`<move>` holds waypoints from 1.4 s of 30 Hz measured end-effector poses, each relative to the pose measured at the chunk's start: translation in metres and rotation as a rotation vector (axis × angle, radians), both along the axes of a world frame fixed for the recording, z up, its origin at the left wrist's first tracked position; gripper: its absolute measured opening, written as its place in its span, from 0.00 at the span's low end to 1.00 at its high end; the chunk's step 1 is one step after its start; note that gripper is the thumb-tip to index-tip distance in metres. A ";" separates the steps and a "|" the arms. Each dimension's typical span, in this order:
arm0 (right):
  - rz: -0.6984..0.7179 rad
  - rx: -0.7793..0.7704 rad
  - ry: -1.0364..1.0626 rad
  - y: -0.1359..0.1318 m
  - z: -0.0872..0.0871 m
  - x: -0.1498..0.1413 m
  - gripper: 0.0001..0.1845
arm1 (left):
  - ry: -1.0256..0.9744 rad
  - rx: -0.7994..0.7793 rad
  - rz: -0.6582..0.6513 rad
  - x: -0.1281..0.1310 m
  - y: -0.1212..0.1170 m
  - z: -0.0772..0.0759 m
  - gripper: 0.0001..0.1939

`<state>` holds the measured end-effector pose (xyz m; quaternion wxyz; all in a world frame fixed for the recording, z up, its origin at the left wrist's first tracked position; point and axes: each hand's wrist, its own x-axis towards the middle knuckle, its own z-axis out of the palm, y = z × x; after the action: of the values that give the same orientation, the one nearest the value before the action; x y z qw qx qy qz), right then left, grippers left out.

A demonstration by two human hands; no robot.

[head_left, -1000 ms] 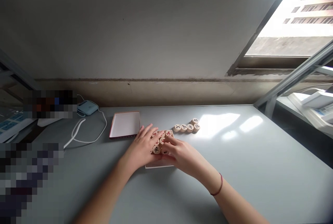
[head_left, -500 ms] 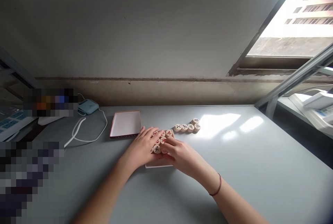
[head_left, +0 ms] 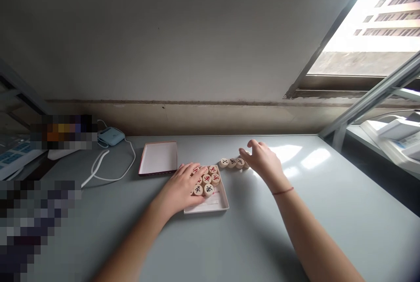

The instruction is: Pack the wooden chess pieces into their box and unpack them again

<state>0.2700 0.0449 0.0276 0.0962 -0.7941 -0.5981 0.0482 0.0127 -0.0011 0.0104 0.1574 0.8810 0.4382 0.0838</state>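
Note:
My left hand (head_left: 182, 188) lies spread over the left part of a shallow white box (head_left: 221, 203) and touches the round wooden Chinese chess pieces in it. Those pieces carry red or black characters, and a black-marked chess piece (head_left: 208, 189) sits nearest the bare front strip of the box. Some pieces are hidden under my fingers. My right hand (head_left: 264, 161) hovers at the right end of a short row of chess pieces (head_left: 232, 162) behind the box, its curved fingers apart and partly covering the end pieces.
The box's lid (head_left: 158, 158) lies inside up, behind and left of the box. A white cable (head_left: 108, 178) and a light blue device (head_left: 112, 136) are at the left. Sunlight falls on the grey table (head_left: 328, 212), with a wall behind it.
My right hand has left the box and moved right and back to the row of chess pieces. A black-marked piece now shows where it was. My left hand stays on the box.

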 end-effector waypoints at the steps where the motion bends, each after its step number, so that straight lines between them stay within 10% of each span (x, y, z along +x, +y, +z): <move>1: -0.011 -0.094 -0.024 0.008 0.001 0.003 0.17 | -0.001 0.003 0.001 0.000 0.000 0.000 0.37; 6: 0.112 -0.420 -0.078 0.036 0.000 0.008 0.12 | -0.011 -0.008 0.006 0.000 -0.003 0.001 0.40; 12: 0.127 -0.291 -0.073 0.033 0.013 0.011 0.12 | -0.172 0.155 0.045 0.007 -0.001 0.004 0.27; 20: 0.696 -0.194 0.762 -0.049 0.025 -0.034 0.17 | -0.495 0.102 0.050 0.028 -0.017 0.008 0.18; 32: 0.476 -0.118 1.300 -0.044 0.002 -0.026 0.21 | -0.474 0.077 0.080 0.028 -0.015 0.009 0.04; 42: 0.400 -0.089 1.203 -0.047 0.012 -0.018 0.15 | -0.151 0.237 -0.111 0.037 -0.017 -0.004 0.06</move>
<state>0.2519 -0.0018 0.0391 0.3716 -0.5043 -0.5736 0.5279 0.0499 -0.0177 0.0067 0.0891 0.9074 0.3630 0.1922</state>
